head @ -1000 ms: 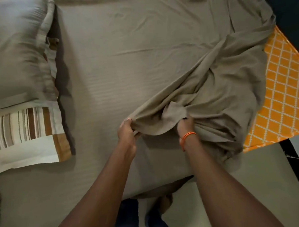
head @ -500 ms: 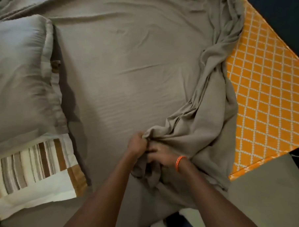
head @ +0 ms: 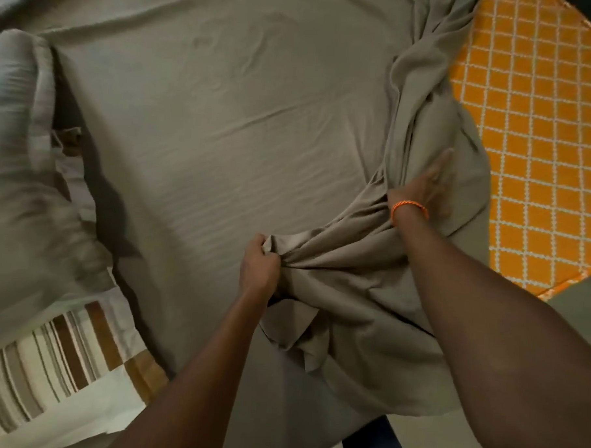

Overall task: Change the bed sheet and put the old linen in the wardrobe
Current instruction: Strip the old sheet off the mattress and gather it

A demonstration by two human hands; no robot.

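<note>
left hand (head: 259, 268) grips bunched sheet (head: 352, 294); right hand (head: 421, 188) flat, fingers straight, pressing sheet beyond

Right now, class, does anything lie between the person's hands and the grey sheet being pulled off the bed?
Nothing visible does. The left hand already grips a bunched fold of the grey sheet, and the right hand lies with extended fingers directly on the gathered cloth near the orange mattress cover.

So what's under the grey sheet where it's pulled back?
An orange cover with white diamonds shows at the bed's corner. The left hand grips the bunched grey sheet. The sheet hides whatever lies under the rest of it.
</note>
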